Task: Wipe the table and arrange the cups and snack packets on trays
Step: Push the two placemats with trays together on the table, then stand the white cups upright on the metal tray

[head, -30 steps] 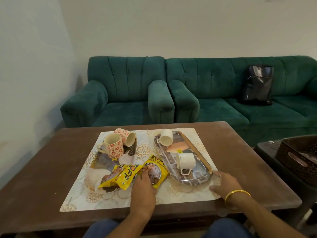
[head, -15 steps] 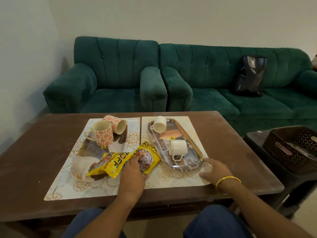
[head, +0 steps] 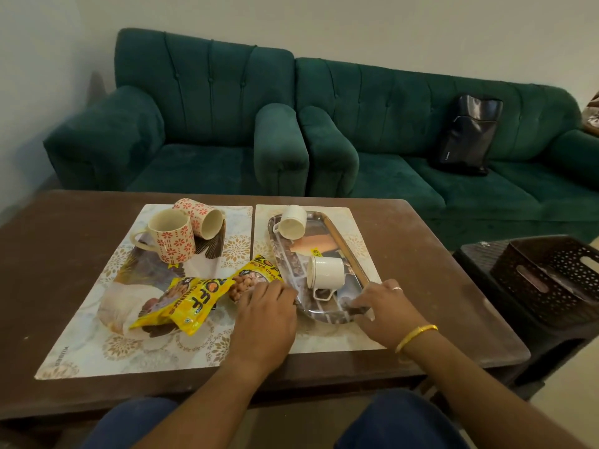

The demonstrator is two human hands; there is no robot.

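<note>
A steel tray (head: pixel 341 240) lies on the right placemat with two white cups on it, one on its side at the far end (head: pixel 293 222) and one near me (head: pixel 325 273). My right hand (head: pixel 385 304) grips the tray's near right corner. My left hand (head: pixel 264 314) curls over the tray's near left edge, its fingers also lying on the end of a yellow snack packet (head: pixel 259 275). A second yellow packet (head: pixel 191 303) lies on a printed tray (head: pixel 111 306) to the left. Two floral mugs stand there too, one upright (head: pixel 171 236) and one tipped over (head: pixel 202 217).
Two patterned placemats (head: pixel 136 354) cover the middle of the brown table (head: pixel 48 254). A dark perforated basket (head: pixel 547 277) sits on a stool to the right. Green sofas (head: pixel 207 124) stand behind the table, with a black bag (head: pixel 466 134) on the right one.
My left hand has shifted right from the snack packets to the steel tray's near left edge. My right hand has closed on the tray's near right corner. The view has tilted down and closer.
</note>
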